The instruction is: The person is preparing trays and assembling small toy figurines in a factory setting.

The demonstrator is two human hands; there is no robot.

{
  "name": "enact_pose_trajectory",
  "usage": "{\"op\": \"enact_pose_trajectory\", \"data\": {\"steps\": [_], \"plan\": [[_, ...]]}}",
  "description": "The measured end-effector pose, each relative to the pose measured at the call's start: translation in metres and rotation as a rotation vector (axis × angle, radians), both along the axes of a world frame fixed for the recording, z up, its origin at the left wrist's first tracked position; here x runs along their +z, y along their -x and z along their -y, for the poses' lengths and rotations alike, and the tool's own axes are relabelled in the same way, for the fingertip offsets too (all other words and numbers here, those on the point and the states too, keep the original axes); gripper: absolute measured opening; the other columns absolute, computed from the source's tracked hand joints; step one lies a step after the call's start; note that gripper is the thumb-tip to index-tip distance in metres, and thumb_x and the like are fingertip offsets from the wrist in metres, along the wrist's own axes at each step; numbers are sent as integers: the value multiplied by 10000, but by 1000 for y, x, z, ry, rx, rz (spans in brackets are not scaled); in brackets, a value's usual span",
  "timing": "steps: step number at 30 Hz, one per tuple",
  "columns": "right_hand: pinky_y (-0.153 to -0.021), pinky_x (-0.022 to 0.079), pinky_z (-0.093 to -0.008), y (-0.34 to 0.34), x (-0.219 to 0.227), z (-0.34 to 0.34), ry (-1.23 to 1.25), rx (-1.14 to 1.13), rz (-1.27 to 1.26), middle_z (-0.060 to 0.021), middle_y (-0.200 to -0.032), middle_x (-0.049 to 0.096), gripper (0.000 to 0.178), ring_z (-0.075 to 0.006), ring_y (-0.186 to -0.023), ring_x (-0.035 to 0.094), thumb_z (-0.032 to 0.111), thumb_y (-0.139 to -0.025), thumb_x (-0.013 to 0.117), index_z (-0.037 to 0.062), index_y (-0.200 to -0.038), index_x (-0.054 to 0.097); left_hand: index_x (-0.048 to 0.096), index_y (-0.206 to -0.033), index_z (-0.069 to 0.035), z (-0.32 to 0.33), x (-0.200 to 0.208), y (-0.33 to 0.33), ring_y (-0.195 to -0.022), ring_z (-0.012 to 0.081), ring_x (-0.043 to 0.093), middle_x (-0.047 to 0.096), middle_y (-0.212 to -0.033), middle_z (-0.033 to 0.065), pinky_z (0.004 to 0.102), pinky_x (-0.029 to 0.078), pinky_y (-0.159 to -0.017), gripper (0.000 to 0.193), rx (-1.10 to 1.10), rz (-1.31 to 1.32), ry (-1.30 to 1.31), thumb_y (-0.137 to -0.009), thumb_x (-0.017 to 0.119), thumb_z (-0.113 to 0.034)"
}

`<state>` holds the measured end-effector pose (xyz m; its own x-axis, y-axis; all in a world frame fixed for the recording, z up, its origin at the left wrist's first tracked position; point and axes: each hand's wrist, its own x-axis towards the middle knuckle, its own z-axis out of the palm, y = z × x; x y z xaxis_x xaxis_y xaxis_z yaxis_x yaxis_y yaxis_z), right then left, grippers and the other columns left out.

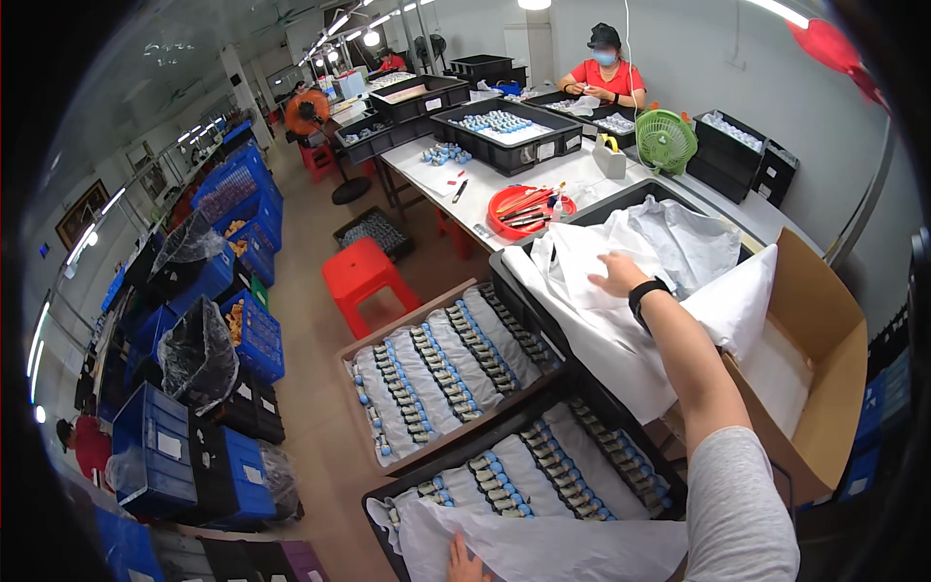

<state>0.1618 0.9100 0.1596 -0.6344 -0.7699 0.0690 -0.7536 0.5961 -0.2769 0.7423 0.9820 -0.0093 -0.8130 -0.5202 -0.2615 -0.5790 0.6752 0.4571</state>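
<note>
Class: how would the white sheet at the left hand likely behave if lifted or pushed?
The white sheet would probably flop and fold, since it creases and drapes over the black tray. It looks thin, so likely light. Pushing it might disturb the blue-topped pieces beside its edge.

"What's on your counter?"
"Near its left edge you have a round red tray, a slim black tool and loose blue-topped pieces; farther in, a black bin."
</note>
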Motion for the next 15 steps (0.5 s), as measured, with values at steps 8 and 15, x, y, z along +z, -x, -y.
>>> {"op": "enact_pose_trajectory", "data": {"steps": [8,15], "plan": [[-762,455,-362,-1,-14,-8,-46,229,58,-198,-901,610,357,-321,-850,588,226,-729,619,15,-1015,590,438,-1187,-7,-6,14,7,-1150,422,333,330,-1255,297,452,299,-977,511,-21,-64,93,-693,556,-72],[-665,460,-268,-201,97,-69,548,678,777,-113,-829,612,250,-167,-730,582,113,-794,580,-11,-1010,555,545,-959,51,11,20,10,-1221,459,198,105,-1354,295,437,240,-1009,357,42,-154,-14,-626,625,-49]]}}
